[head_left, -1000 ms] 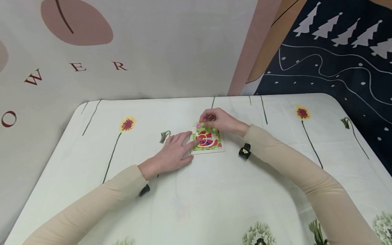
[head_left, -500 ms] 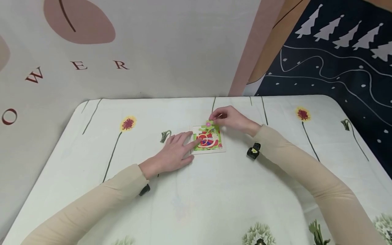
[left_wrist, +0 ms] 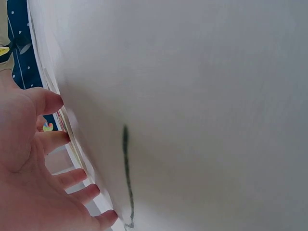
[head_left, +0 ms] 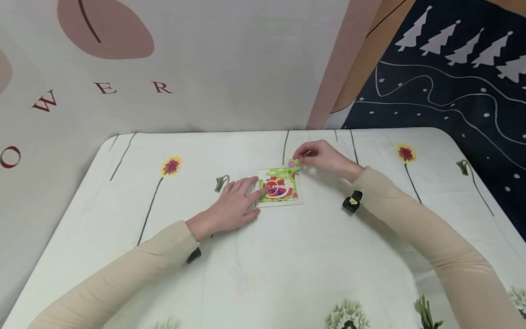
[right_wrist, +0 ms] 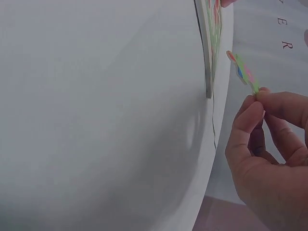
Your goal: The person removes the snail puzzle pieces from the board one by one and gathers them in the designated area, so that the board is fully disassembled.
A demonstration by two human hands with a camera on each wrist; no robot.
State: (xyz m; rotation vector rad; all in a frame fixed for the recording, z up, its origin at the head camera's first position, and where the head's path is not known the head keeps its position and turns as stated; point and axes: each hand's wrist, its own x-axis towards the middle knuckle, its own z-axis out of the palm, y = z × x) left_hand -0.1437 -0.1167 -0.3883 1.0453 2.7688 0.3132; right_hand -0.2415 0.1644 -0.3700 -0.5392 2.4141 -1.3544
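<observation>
A small square jigsaw puzzle board (head_left: 281, 204) with a pale frame and a red, green and blue picture lies on the table. My left hand (head_left: 233, 206) rests spread at its left side, the index finger reaching over the picture. Above the board's upper right corner, my right hand (head_left: 324, 158) pinches a green puzzle piece (head_left: 293, 165) with a pink flower between thumb and index finger. In the right wrist view the puzzle piece (right_wrist: 245, 71) is held tilted, clear of the board's edge (right_wrist: 206, 53). The left wrist view shows the left hand's (left_wrist: 43, 149) fingers outstretched.
A white cloth (head_left: 263, 274) printed with flowers and stems covers the table. Behind it hangs a pale wall cloth (head_left: 230, 68) with letters, and a dark cloth (head_left: 435, 91) with white trees at the right. Small black devices (head_left: 352, 202) sit at both wrists.
My right hand has moved rightward and slightly up with the puzzle piece, from over the board's top to its upper right corner. My left hand has stayed in place.
</observation>
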